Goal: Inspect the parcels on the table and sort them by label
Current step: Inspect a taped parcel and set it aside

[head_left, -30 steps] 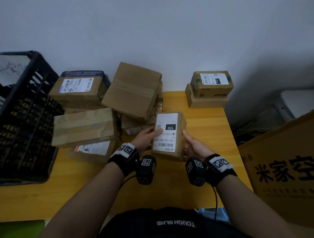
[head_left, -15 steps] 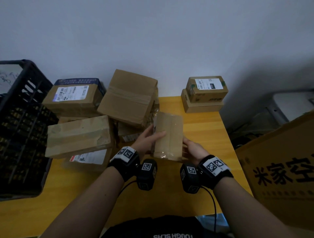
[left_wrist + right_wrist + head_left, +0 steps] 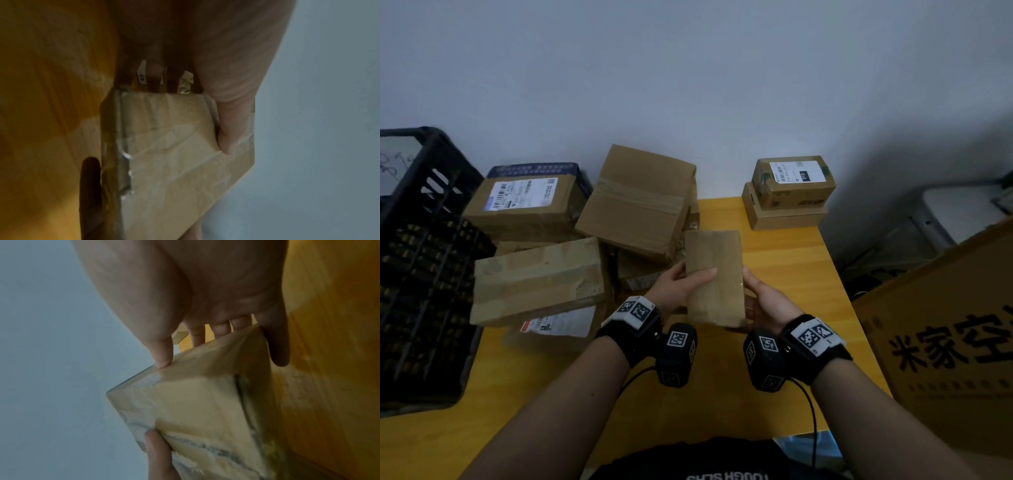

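Above table, hands seemingly clasping parcel

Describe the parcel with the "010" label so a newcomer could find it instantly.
Start at the yellow wooden table and go to its far right corner by the wall. There two boxes are stacked apart from the main pile; the "010" parcel is the upper one, with a white label facing up and green tape.

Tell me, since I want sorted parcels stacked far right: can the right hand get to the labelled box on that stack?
Probably yes: bare table lies between the right hand and the labelled box, but that hand holds the small parcel.
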